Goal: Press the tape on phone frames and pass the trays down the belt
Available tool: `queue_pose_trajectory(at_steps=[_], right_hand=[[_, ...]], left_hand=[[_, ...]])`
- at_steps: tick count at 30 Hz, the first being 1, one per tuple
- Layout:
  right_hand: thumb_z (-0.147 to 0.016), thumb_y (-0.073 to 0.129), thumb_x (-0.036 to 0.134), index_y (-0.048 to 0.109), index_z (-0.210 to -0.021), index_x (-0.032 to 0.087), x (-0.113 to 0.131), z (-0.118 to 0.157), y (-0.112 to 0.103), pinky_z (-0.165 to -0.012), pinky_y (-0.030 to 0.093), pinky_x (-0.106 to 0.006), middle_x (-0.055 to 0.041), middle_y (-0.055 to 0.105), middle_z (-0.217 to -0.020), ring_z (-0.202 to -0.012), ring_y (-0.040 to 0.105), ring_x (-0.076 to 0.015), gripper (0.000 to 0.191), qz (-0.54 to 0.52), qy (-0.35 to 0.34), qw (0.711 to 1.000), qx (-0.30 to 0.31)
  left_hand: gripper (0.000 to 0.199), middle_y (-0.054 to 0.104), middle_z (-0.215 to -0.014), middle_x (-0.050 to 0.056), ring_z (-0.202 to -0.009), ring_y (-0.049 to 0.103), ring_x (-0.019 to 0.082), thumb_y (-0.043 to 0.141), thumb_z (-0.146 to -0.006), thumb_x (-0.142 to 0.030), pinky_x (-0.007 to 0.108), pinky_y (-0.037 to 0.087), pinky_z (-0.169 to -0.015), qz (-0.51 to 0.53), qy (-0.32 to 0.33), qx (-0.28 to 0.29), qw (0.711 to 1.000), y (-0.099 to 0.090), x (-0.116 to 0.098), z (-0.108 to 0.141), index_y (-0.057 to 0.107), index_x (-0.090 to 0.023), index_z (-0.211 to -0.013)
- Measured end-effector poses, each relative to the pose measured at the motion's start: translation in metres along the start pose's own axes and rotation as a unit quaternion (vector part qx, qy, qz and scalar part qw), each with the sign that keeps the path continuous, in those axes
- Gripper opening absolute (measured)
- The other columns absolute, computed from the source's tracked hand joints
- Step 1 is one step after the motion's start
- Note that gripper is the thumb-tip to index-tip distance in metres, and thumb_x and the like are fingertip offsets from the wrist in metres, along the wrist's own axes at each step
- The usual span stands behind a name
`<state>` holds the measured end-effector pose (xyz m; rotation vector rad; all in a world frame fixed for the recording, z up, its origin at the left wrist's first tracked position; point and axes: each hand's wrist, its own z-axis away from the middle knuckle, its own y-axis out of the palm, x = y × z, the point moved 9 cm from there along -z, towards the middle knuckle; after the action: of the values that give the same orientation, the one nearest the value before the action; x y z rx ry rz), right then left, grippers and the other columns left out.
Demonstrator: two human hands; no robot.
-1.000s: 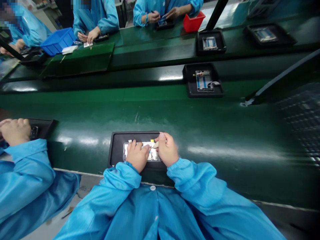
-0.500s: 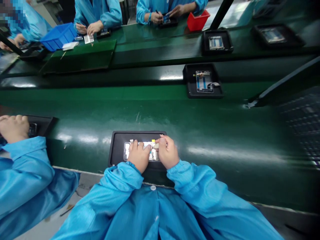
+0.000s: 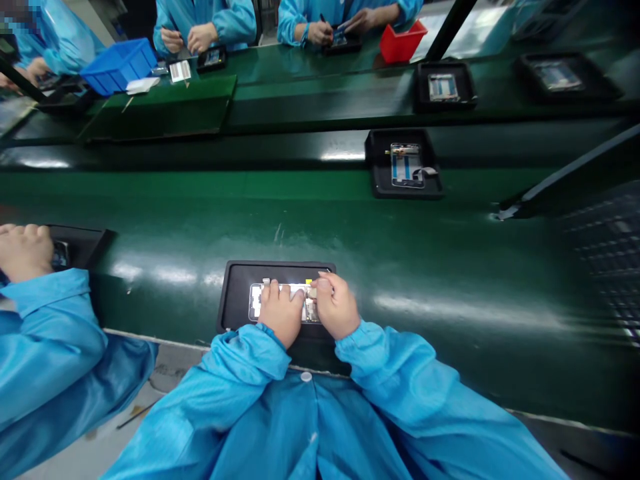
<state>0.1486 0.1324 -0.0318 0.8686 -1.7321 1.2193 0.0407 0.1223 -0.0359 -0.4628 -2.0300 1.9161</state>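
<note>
While the left hand [image 3: 281, 312] is lying across the middle of a silvery smartphone frame [image 3: 255, 305], its fingers resting side by side, the right hand [image 3: 337, 307] is working over the frame's right end. The left grip is staying loose and open, bearing on the frame without clasping it. The right grip is pinching nearly closed, thumb against forefinger, and seems to be holding a small pale tool [image 3: 313, 293], though the fingers are covering most of it. The smartphone frame is sitting lengthwise inside a shallow black tray [image 3: 236, 287] on the green worktop [image 3: 200, 213], directly before the person, with a yellow tab [image 3: 309, 281] showing at its far edge. Farther off, a second black tray [image 3: 431, 148] is carrying another phone frame [image 3: 407, 170]. To the left, a co-worker's hand [image 3: 25, 253] is hovering at a dark tray [image 3: 87, 245]. Across the worktop, other people are handling small parts between a blue bin [image 3: 117, 70] and a red bin [image 3: 403, 43], and a white printed card [image 3: 180, 71] is lying near them.
</note>
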Motion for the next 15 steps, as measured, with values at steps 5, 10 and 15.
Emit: queue_pose_trajectory(at_steps=[5,10,15], right_hand=[[-0.082,0.038,0.037,0.061,-0.077,0.023,0.033,-0.003,0.024,-0.071,0.049,-0.036,-0.0070,0.066,-0.076,-0.074,0.061,-0.0211,0.028,0.086,-0.117,0.985,0.097],[-0.082,0.034,0.040,0.059,-0.074,0.021,0.028,-0.011,0.027,-0.070,0.048,-0.034,-0.0089,0.066,-0.075,-0.072,0.061,-0.0209,0.033,0.096,-0.090,0.988,0.082],[-0.082,0.033,0.048,0.053,-0.089,0.018,-0.012,-0.014,0.003,-0.053,0.048,-0.029,-0.0042,0.064,-0.069,-0.054,0.060,-0.0162,0.037,-0.023,0.117,0.993,-0.020]], left_hand=[[0.029,0.059,-0.098,0.011,-0.106,0.046,0.031,0.047,-0.077,-0.018,0.048,0.032,-0.090,0.013,-0.002,0.027,1.000,0.004,0.000,-0.001,0.059,-0.016,-0.104],[0.032,0.059,-0.102,0.011,-0.108,0.044,0.031,0.045,-0.080,-0.023,0.046,0.032,-0.091,0.043,-0.027,0.054,0.997,0.008,0.005,-0.003,0.058,-0.017,-0.109],[0.027,0.062,-0.094,0.003,-0.100,0.047,0.023,0.041,-0.083,-0.029,0.039,0.032,-0.092,0.142,-0.079,0.082,0.983,0.010,0.022,-0.009,0.064,-0.025,-0.098]])
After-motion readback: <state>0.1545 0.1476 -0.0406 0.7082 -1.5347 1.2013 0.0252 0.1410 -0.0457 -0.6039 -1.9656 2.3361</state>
